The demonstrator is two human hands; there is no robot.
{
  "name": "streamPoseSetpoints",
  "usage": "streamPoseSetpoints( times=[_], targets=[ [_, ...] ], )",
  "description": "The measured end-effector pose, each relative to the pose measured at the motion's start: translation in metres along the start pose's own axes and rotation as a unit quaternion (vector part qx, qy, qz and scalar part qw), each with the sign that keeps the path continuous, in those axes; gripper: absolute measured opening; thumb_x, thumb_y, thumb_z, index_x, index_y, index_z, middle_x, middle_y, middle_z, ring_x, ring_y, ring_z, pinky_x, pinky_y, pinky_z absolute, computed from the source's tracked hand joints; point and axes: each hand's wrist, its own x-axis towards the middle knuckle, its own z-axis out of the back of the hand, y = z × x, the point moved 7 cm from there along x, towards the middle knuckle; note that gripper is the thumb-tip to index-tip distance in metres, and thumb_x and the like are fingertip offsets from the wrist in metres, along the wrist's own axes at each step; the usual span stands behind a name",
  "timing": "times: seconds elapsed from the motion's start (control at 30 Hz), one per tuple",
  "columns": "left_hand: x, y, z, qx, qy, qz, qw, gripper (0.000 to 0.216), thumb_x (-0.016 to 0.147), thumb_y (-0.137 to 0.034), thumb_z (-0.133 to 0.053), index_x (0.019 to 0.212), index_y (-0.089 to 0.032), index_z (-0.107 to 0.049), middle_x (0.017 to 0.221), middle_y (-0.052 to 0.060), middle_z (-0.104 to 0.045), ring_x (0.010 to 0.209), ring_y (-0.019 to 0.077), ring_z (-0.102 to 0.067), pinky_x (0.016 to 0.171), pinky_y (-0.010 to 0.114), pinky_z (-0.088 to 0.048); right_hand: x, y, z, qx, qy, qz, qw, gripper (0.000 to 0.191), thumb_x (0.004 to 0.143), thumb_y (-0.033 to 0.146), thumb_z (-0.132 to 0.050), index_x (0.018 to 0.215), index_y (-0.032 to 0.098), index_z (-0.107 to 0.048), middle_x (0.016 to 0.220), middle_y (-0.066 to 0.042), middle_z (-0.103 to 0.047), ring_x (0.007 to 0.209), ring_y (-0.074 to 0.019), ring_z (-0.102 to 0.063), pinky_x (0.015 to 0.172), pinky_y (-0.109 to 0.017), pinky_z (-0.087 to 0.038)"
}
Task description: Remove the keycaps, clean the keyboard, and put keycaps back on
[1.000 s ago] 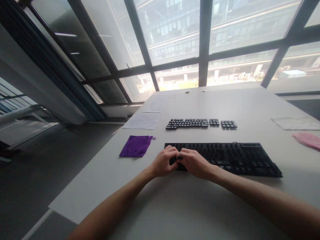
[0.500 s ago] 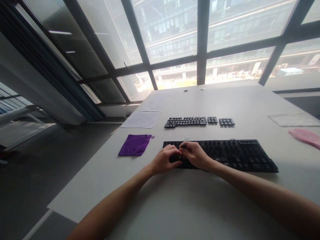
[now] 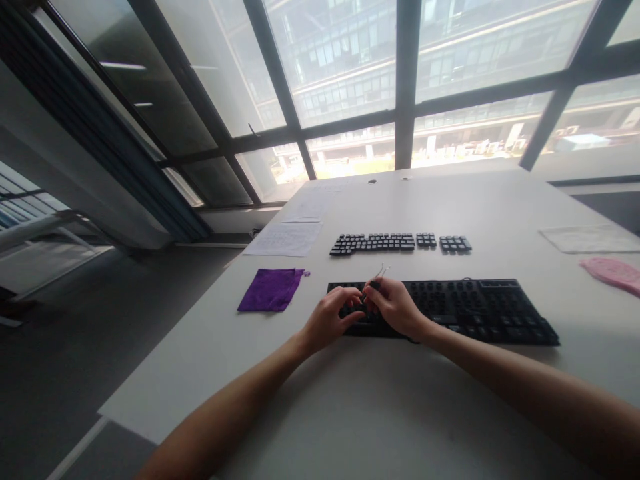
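A black keyboard (image 3: 465, 303) lies lengthwise before me, most of its keycaps off so that the dark key sockets show. My right hand (image 3: 395, 307) is closed over its left part, pinching a small keycap puller (image 3: 382, 272) with a dark handle and thin wire prongs that point up and away. Beside it my left hand (image 3: 333, 312) hovers at the keyboard's left end, thumb and forefinger apart, with fingertips close to the right hand's. Whether the fingertips touch the puller's lower end cannot be made out. Behind the keyboard, removed keycaps (image 3: 377, 243) stand in rows.
A purple cloth pouch (image 3: 270, 291) lies to the left, with printed paper sheets (image 3: 285, 239) behind it. At the right are a clear plastic bag (image 3: 585, 240) and a pink item (image 3: 613, 272). The white table's (image 3: 200, 373) left edge drops to the floor; windows stand behind.
My right hand has tilted the puller, its prongs now leaning more to the right. The left thumb and forefinger have spread wider apart. The keycap rows look unchanged.
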Motion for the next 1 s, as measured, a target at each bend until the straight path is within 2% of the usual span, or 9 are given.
streamPoseSetpoints(
  times=[0.13,0.27,0.4,0.5,0.6,0.7,0.83,0.93,1.0],
  targets=[
    [0.001,-0.012,-0.003,0.034,0.013,-0.056,0.998,0.013,0.095,-0.028,-0.061,0.106,-0.022,-0.066,0.104,0.006,-0.067,0.102,0.0218,-0.059,0.09,0.037,-0.049,0.005,-0.006,0.003,0.04,-0.015,-0.034,0.999,0.028,0.091,0.044,-0.058,0.079,0.018,-0.06,0.059,0.0,-0.063,0.053,-0.0147,-0.057,0.053,-0.026,-0.046],
    [0.007,-0.008,0.007,-0.015,-0.04,-0.005,0.999,0.013,0.089,-0.03,-0.069,0.096,-0.02,-0.065,0.107,0.008,-0.063,0.1,0.0217,-0.06,0.08,0.033,-0.051,0.008,-0.01,0.008,0.052,-0.048,-0.05,0.996,0.028,0.089,0.044,-0.059,0.078,0.018,-0.059,0.063,-0.001,-0.064,0.053,-0.015,-0.059,0.05,-0.026,-0.046],
    [0.029,0.019,0.02,-0.034,-0.059,0.056,0.996,0.016,0.083,-0.029,-0.073,0.093,-0.02,-0.064,0.091,0.003,-0.067,0.077,0.0156,-0.061,0.067,0.027,-0.05,0.011,-0.016,0.007,0.061,-0.056,-0.065,0.995,0.029,0.088,0.044,-0.059,0.076,0.018,-0.058,0.063,-0.001,-0.063,0.052,-0.0149,-0.059,0.048,-0.026,-0.046],
    [0.059,0.052,0.027,0.03,-0.063,0.087,0.994,0.015,0.082,-0.026,-0.071,0.095,-0.02,-0.067,0.093,0.002,-0.071,0.077,0.015,-0.064,0.068,0.026,-0.05,0.011,-0.017,0.005,0.064,-0.043,-0.063,0.995,0.027,0.089,0.042,-0.059,0.077,0.018,-0.057,0.063,0.0,-0.063,0.052,-0.0141,-0.059,0.048,-0.025,-0.046],
    [0.091,0.082,0.022,0.077,-0.038,0.094,0.992,0.009,0.078,-0.023,-0.071,0.085,-0.019,-0.071,0.081,0.001,-0.073,0.072,0.0151,-0.064,0.069,0.027,-0.051,0.011,-0.018,0.005,0.063,-0.041,-0.065,0.995,0.026,0.089,0.041,-0.058,0.078,0.017,-0.057,0.063,0.0,-0.062,0.051,-0.0135,-0.058,0.048,-0.024,-0.045],
    [0.111,0.1,0.01,0.082,-0.018,0.09,0.992,0.005,0.074,-0.02,-0.073,0.078,-0.018,-0.074,0.07,0.001,-0.071,0.065,0.0152,-0.063,0.066,0.026,-0.051,0.012,-0.018,0.004,0.06,-0.031,-0.068,0.995,0.027,0.089,0.042,-0.059,0.078,0.018,-0.057,0.062,0.001,-0.062,0.051,-0.0136,-0.058,0.048,-0.024,-0.044],
    [0.118,0.11,-0.002,0.089,-0.012,0.081,0.993,0.006,0.074,-0.018,-0.073,0.079,-0.018,-0.077,0.075,0.002,-0.073,0.069,0.0163,-0.065,0.07,0.028,-0.052,0.013,-0.021,0.003,0.067,-0.017,-0.069,0.995,0.027,0.088,0.043,-0.06,0.078,0.018,-0.057,0.061,0.001,-0.061,0.051,-0.0141,-0.058,0.048,-0.024,-0.044],
    [0.115,0.114,-0.001,0.095,-0.032,0.075,0.992,0.007,0.075,-0.02,-0.074,0.08,-0.018,-0.078,0.087,0.005,-0.073,0.08,0.018,-0.066,0.079,0.03,-0.053,0.013,-0.021,0.004,0.06,-0.015,-0.061,0.996,0.026,0.089,0.041,-0.059,0.075,0.018,-0.057,0.058,0.001,-0.061,0.051,-0.0137,-0.057,0.048,-0.024,-0.043],
    [0.113,0.117,0.0,0.098,-0.038,0.072,0.992,0.008,0.075,-0.021,-0.074,0.082,-0.018,-0.078,0.087,0.005,-0.072,0.079,0.0178,-0.065,0.079,0.03,-0.053,0.014,-0.02,0.004,0.055,-0.015,-0.056,0.997,0.026,0.09,0.039,-0.058,0.074,0.018,-0.057,0.058,0.001,-0.061,0.051,-0.0135,-0.057,0.048,-0.024,-0.043]
  ],
)
